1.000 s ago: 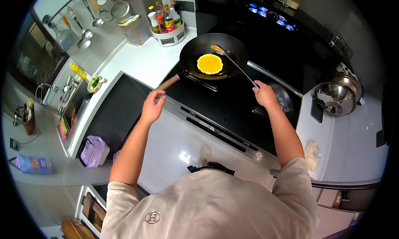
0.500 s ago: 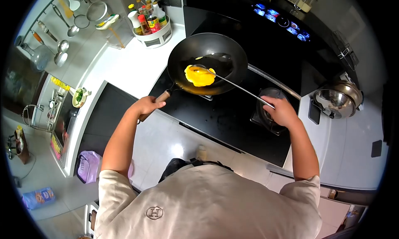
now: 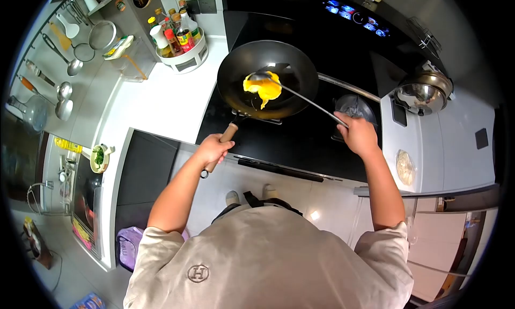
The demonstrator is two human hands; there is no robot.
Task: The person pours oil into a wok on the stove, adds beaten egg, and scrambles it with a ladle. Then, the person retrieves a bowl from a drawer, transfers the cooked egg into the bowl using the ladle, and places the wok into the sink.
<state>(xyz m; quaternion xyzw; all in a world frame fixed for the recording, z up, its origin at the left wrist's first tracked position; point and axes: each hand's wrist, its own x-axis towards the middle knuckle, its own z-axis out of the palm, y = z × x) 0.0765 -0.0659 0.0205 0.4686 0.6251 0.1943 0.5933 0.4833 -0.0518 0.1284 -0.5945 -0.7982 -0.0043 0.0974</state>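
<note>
My left hand [image 3: 214, 148] is wrapped round the wooden handle [image 3: 229, 132] of a dark wok [image 3: 289, 97] on the black cooktop. Soft yellow egg [image 3: 271, 89] lies in the middle of the wok, bunched up with a tail trailing toward me. Closed on the far end of a long metal ladle [image 3: 308, 101] is my right hand [image 3: 357, 134], over the right side of the cooktop. The ladle's head rests against the egg, partly hidden by it.
A round white rack [image 3: 188, 62] of sauce bottles stands left of the wok. Another burner [image 3: 354, 106] lies to the right, with a lidded metal pot [image 3: 424, 97] beyond. A small pan of chopped greens [image 3: 100, 157] sits on the left counter.
The egg has been pushed together and stretched into a tail. My left hand and the wok handle have swung right. The view has shifted somewhat.
</note>
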